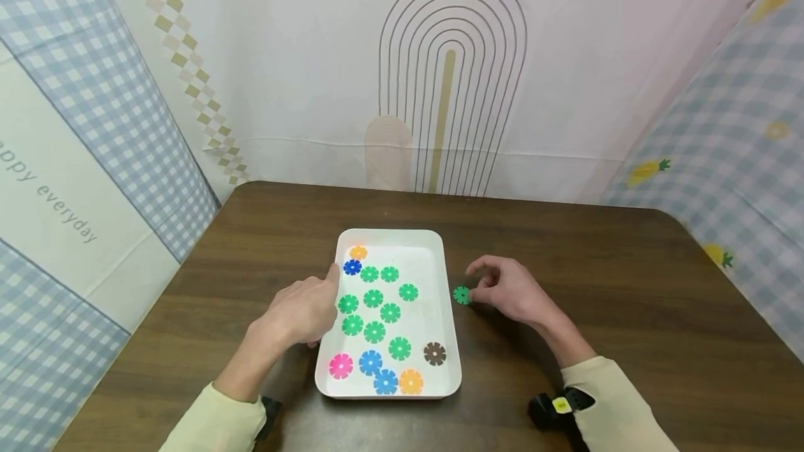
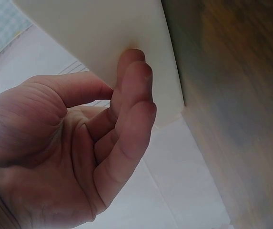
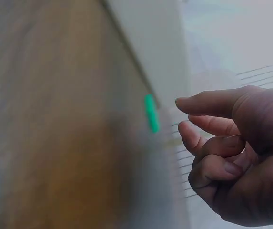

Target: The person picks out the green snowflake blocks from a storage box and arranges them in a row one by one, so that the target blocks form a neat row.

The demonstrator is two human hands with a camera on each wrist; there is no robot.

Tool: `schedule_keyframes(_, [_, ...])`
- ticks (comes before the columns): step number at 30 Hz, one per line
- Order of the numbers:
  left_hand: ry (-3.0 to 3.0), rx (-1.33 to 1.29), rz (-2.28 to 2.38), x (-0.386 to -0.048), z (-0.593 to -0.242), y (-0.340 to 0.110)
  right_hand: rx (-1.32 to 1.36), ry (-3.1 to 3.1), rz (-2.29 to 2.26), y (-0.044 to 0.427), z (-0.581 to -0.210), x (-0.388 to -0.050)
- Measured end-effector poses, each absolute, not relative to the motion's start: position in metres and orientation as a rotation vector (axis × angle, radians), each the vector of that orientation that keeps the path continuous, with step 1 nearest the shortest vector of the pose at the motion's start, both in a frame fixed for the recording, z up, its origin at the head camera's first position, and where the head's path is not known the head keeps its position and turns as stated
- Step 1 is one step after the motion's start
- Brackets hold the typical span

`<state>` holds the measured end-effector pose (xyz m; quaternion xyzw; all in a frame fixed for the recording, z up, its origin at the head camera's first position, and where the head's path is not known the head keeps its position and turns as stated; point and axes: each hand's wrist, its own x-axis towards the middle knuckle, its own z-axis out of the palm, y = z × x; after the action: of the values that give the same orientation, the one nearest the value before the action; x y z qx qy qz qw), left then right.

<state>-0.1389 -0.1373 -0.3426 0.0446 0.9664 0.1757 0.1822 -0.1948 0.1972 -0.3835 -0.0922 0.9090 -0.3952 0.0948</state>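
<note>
A white tray (image 1: 428, 368) lies on the table, with several flat notched discs in it, mostly green (image 1: 391, 312). My left hand (image 1: 304, 309) is against the tray's left side; in the left wrist view the bent fingers of this hand (image 2: 79, 138) touch the outer wall of the tray (image 2: 98, 38). Outside the tray's right edge, a single green disc (image 1: 461, 295) is beside the fingertips of my right hand (image 1: 510, 289). The right wrist view shows this disc (image 3: 151, 113) apart from the right hand (image 3: 241, 152), whose thumb and forefinger are spread with nothing between them.
Also in the tray are orange (image 1: 411, 381), pink (image 1: 341, 366), brown (image 1: 435, 353), light blue and dark blue discs. The brown wooden table (image 1: 628, 284) extends to both sides. Behind it hangs a white patterned cloth (image 1: 301, 75), with checked cloths at left and right.
</note>
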Motion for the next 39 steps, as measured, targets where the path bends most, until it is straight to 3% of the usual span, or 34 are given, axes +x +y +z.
schedule_keyframes(14, [2.727,0.12,0.479,-0.141,-0.343,-0.138,-0.498,2.645,-1.251,0.161,-0.353,-0.169])
schedule_keyframes(26, [2.726,0.134,0.502,-0.141,-0.344,-0.14,-0.677,2.563,-1.175,0.135,-0.361,-0.153])
schedule_keyframes(39, [2.722,0.131,0.482,-0.141,-0.344,-0.138,-0.647,2.596,-1.026,0.124,-0.37,-0.139])
